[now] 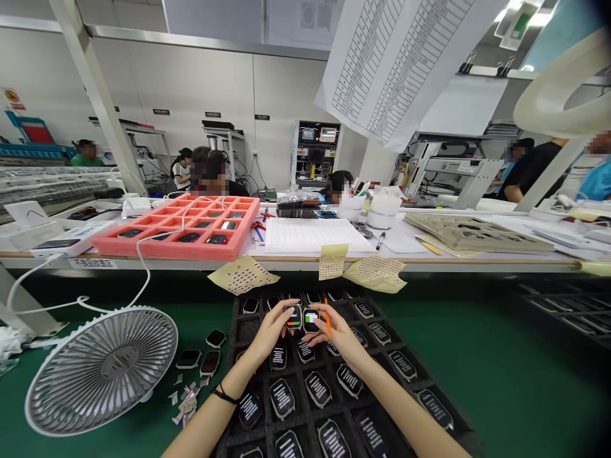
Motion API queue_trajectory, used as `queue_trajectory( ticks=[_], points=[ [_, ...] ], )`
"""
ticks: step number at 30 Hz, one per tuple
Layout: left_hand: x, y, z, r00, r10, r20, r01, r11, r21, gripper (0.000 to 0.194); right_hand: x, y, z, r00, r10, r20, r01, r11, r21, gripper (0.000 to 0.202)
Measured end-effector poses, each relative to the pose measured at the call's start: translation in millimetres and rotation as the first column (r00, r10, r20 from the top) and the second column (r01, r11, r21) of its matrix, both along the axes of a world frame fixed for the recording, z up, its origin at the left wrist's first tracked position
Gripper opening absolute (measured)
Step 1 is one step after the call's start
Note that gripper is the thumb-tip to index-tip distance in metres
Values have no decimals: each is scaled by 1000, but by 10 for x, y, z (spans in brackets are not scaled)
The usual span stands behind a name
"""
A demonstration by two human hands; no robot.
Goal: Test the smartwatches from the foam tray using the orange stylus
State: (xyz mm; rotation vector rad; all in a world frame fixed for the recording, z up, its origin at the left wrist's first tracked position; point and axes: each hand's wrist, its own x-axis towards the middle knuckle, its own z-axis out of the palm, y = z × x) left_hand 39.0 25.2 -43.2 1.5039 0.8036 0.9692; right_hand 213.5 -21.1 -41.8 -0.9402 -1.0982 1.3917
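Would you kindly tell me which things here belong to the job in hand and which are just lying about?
Job in hand, it seems:
watch in the left hand
second watch and orange stick at the right hand
black tray beneath them

Apparently just lying about:
pen
pinkish scraps
white fan

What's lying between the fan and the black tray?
In the head view, three watches and some small scraps lie between the fan and the black tray; the left forearm also crosses there.
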Motion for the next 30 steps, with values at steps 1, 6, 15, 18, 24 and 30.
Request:
queue_trajectory(
  ticks=[1,6,15,18,24,30],
  points=[
    [0,1,-6,1000,-3,7,3,1000,3,39,-1,1,-4,1000,-3,3,3,1000,3,41],
    [8,17,-58,999,-22,29,21,1000,20,37,1,8,-14,1000,-23,-4,23,1000,2,37],
    [14,9,-15,999,-5,44,6,1000,-22,41,2,14,-19,999,-32,18,32,999,7,37],
    [19,-6,24,995,-26,94,36,993,-114,45,-2,7,-13,998,-48,40,47,999,12,37],
    [16,47,0,952,-62,300,152,946,-285,55,5,5,-19,999,-49,22,48,999,12,35],
    [8,53,-21,984,-9,178,44,981,-190,52,-3,-10,8,998,-67,0,67,998,18,37]
  ],
)
